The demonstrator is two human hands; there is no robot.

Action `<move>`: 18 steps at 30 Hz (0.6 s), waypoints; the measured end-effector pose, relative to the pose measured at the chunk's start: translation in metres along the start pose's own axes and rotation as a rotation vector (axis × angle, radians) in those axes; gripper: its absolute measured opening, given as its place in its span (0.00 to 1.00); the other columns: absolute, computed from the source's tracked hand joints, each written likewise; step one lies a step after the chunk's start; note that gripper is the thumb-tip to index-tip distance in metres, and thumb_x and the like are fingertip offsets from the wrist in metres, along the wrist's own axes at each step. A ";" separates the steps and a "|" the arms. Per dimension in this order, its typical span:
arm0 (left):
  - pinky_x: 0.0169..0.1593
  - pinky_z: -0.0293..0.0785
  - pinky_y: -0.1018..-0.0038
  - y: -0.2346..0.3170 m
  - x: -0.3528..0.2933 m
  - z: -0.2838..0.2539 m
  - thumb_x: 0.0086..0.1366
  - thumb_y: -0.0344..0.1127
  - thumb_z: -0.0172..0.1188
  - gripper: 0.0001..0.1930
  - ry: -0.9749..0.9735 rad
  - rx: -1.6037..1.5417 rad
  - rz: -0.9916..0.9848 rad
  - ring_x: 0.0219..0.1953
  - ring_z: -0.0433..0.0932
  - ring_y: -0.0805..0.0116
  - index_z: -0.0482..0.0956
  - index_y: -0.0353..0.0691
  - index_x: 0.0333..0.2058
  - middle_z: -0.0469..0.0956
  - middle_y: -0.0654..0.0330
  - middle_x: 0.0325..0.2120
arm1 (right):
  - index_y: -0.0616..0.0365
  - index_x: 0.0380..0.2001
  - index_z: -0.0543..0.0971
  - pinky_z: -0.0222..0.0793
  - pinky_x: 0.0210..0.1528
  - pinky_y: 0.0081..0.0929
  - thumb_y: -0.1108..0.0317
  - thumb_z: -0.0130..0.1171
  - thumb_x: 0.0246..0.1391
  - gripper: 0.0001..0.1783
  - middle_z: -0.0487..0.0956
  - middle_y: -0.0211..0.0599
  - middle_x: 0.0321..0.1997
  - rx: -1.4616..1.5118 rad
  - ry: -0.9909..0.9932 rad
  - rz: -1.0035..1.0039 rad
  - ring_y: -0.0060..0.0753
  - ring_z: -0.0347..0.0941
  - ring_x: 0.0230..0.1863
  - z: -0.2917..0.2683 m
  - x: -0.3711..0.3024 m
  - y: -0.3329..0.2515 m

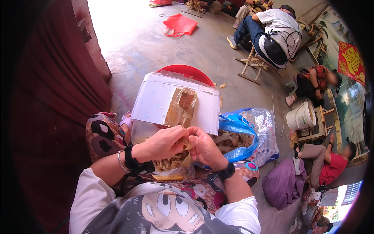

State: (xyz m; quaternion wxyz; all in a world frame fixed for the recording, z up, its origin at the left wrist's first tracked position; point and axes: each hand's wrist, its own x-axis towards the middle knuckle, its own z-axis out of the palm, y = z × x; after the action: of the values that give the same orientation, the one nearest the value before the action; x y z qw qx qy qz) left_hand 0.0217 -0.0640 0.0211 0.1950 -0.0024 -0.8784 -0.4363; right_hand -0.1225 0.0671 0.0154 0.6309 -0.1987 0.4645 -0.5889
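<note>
My left hand (166,141) and my right hand (206,148) meet over my lap, fingers pinched together on a small tan, wrinkled strip (187,146). What the strip is made of, I cannot tell. Below them lies a heap of similar curled tan pieces (171,162), partly hidden by my wrists. Just beyond my fingers, a white board (152,103) bears a stack of flat brown pieces (180,105) under clear plastic. To the right, a blue plastic bag (235,154) stands open with more pale brown strips (233,140) inside.
A red basin (187,71) shows behind the board. A purple sack (283,183) and a white bucket (300,117) stand at right, near several seated people. A red bag (181,24) lies on the floor ahead; a dark red curtain (58,89) hangs at left.
</note>
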 end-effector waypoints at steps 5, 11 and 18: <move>0.35 0.73 0.65 -0.010 -0.004 0.011 0.55 0.25 0.56 0.13 0.083 0.037 -0.124 0.32 0.76 0.49 0.68 0.35 0.39 0.75 0.49 0.29 | 0.58 0.46 0.71 0.68 0.24 0.11 0.69 0.58 0.55 0.15 0.77 0.29 0.39 -0.390 0.099 -0.124 0.12 0.72 0.32 0.000 -0.001 0.011; 0.33 0.73 0.64 -0.002 -0.001 0.010 0.57 0.26 0.55 0.11 0.074 0.071 -0.245 0.31 0.76 0.46 0.67 0.36 0.38 0.75 0.47 0.28 | 0.64 0.40 0.77 0.71 0.41 0.20 0.72 0.53 0.56 0.10 0.72 0.27 0.41 -0.900 0.260 -0.599 0.21 0.71 0.42 0.008 0.001 0.018; 0.30 0.72 0.64 0.005 0.001 0.000 0.55 0.26 0.58 0.07 0.274 0.081 -0.076 0.27 0.75 0.50 0.69 0.37 0.31 0.73 0.52 0.23 | 0.60 0.52 0.72 0.71 0.41 0.21 0.69 0.55 0.56 0.19 0.74 0.35 0.48 0.119 -0.121 -0.005 0.24 0.72 0.39 0.001 -0.008 0.004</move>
State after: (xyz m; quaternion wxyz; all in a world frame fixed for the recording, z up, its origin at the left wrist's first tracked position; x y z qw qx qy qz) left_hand 0.0218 -0.0609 0.0245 0.2964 0.0982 -0.8599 -0.4039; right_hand -0.1185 0.0752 0.0159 0.6672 -0.1971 0.3891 -0.6039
